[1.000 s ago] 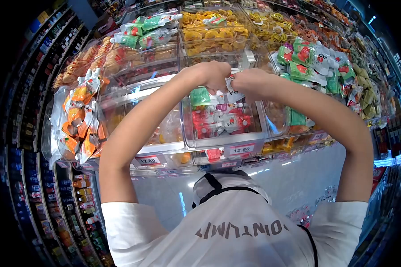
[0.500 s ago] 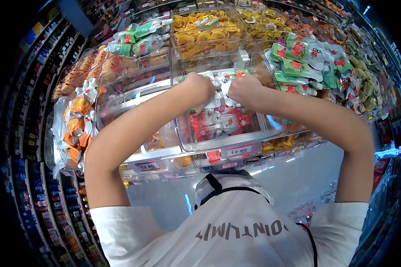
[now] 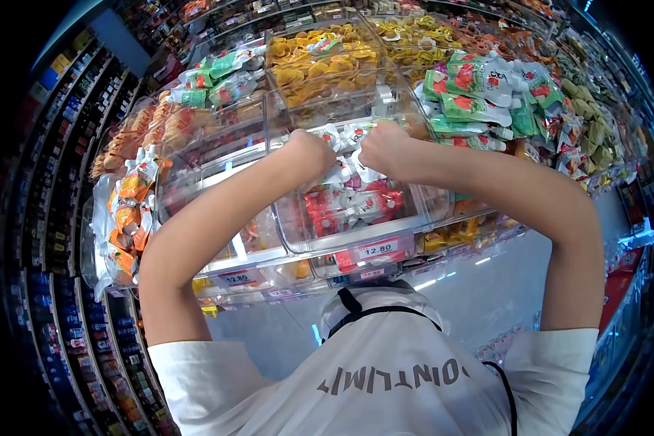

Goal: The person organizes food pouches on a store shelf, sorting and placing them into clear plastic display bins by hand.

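Both hands curled over spouted pouches.
The left hand (image 3: 312,154) and right hand (image 3: 386,150) sit close together at white pouches (image 3: 365,173), beyond red pouches (image 3: 378,206) in a clear bin (image 3: 341,243), whose walls likely stop spilling. Fingertips hidden; cannot tell whether they pinch.

It's a shop I'm looking into — price labels (image 3: 378,249) reading 12.80 along clear bins (image 3: 287,236) of packaged snacks (image 3: 327,54), and tall shelves (image 3: 51,320) packed with goods off to the left.
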A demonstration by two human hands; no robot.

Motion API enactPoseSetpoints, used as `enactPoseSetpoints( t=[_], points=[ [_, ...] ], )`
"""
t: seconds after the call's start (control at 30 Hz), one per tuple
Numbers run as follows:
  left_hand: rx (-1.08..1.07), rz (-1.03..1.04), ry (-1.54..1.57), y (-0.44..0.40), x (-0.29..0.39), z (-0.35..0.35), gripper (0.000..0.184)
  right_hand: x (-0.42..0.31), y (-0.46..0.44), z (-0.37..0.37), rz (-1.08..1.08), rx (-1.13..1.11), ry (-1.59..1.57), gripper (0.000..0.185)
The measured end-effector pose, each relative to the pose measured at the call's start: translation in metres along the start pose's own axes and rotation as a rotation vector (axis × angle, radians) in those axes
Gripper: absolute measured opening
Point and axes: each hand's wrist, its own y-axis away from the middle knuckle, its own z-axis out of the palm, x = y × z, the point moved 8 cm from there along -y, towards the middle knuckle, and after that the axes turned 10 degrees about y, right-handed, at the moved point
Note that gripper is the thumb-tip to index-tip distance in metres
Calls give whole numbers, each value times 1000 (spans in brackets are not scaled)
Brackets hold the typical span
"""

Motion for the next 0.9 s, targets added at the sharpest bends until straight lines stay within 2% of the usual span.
enactPoseSetpoints(
  t=[0.27, 0.37, 0.47, 0.57, 0.73, 0.9],
  points=[
    [15, -27, -1, 3, 2, 0, 71, -10, -5, 6, 68, -224, 159, 8],
    [65, -19, 3, 2, 0, 2, 69, -13, -13, 14, -80, -164, 137, 21],
    [76, -11, -8, 4, 1, 2, 66, -9, 6, -22, -151, 19, 57, 16],
    [57, -11, -12, 10, 5, -5, 60, -17, -9, -3, -151, 121, 17, 19],
    [89, -7, -14, 11, 5, -6, 52, -10, 0, -11, -133, 35, 39, 9],
    [88, -49, -4, 19, 6, -15, 45, -13, -1, -11, -109, -65, 51, 13]
  ],
)
